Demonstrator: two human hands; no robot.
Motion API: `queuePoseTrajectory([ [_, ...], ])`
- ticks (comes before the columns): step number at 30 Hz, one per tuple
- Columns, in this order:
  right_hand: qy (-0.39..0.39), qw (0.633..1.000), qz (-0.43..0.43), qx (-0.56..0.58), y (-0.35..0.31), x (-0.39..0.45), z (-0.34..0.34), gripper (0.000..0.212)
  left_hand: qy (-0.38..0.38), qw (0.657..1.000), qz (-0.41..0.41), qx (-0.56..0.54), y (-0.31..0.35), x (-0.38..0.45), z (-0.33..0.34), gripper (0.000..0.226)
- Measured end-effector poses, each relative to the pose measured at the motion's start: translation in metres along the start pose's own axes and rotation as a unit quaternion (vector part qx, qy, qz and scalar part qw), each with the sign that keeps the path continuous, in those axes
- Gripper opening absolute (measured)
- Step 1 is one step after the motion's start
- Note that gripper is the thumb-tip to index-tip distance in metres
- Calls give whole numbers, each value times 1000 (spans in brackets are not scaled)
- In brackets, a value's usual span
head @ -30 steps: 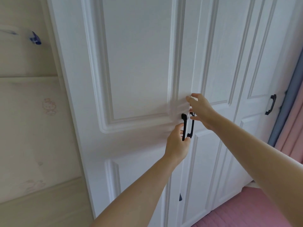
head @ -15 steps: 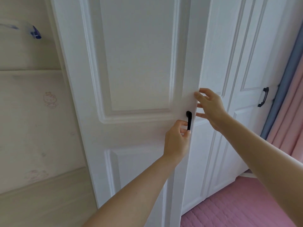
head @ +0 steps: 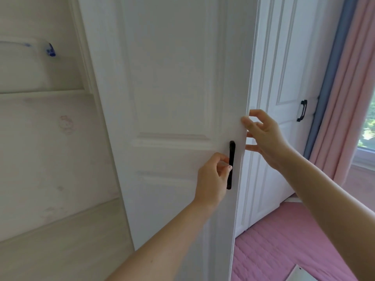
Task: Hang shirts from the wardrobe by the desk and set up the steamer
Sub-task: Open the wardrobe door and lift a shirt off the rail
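A white panelled wardrobe door (head: 172, 98) fills the middle of the view, swung partly out toward me. My left hand (head: 213, 179) grips its black vertical handle (head: 231, 157), fingers curled behind the bar. My right hand (head: 263, 138) holds the door's free edge just above the handle, thumb on the front face and fingers wrapped behind the edge. The wardrobe's inside is hidden by the door. No shirts or steamer are in sight.
More white wardrobe doors (head: 284, 78) stand shut to the right, one with a black handle (head: 302, 110). Blue and pink curtains (head: 345, 88) hang by a window at far right. A pink quilted surface (head: 284, 240) lies below. A pale wall panel (head: 50, 138) is at left.
The left door has swung out toward me from shut. My right hand left the neighbouring door's handle and took hold of this door's edge. My left hand stays on the handle.
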State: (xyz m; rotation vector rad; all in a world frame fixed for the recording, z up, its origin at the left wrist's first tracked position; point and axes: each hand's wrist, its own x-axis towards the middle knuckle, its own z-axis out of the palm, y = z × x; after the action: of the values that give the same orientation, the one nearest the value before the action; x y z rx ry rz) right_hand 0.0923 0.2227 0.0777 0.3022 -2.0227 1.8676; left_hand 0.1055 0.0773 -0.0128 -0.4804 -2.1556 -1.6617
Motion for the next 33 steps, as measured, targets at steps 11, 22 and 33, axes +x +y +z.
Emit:
queuePoseTrajectory([
  [11, -28, 999, 2, -26, -42, -100, 22, 23, 40, 999, 6, 6, 30, -94, -50, 7],
  [22, -197, 980, 6, -6, -82, -162, 58, 15, 140, 987, -9, 76, 62, -178, -96, 37],
  [33, -299, 954, -23, 0, -101, -182, 103, 40, 213, 969, -47, 119, 81, -221, -147, 39],
])
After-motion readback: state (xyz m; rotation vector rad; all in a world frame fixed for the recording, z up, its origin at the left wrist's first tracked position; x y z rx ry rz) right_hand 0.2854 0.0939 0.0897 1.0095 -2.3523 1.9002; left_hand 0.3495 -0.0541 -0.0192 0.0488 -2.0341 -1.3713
